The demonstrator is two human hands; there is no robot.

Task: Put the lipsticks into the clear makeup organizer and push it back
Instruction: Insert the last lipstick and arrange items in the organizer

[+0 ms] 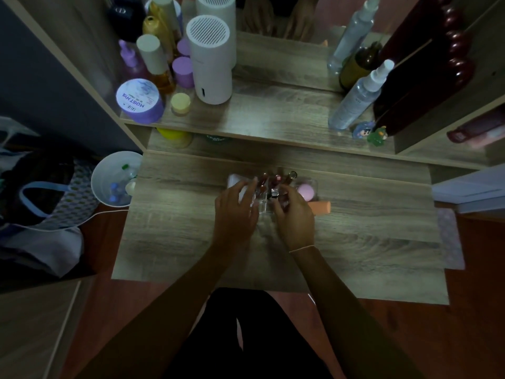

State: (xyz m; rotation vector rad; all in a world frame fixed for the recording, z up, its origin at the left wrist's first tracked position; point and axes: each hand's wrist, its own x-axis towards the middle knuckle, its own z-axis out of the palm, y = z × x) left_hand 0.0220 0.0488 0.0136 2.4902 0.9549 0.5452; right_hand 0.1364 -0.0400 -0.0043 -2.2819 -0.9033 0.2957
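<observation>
The clear makeup organizer (263,206) stands on the wooden desk, between my two hands. Several lipsticks (277,181) stand upright in its back slots, their caps showing reddish and dark. My left hand (236,207) rests against the organizer's left side, fingers curled on its wall. My right hand (293,212) is at the right side, fingers closed on a small dark lipstick (273,193) over the slots. A pink sponge (305,191) sits in the organizer's right part.
An orange tube (321,207) lies right of my right hand. A white bin (116,179) stands off the desk's left edge. The raised shelf (273,119) behind holds a white cylinder device (211,61), jars and spray bottles.
</observation>
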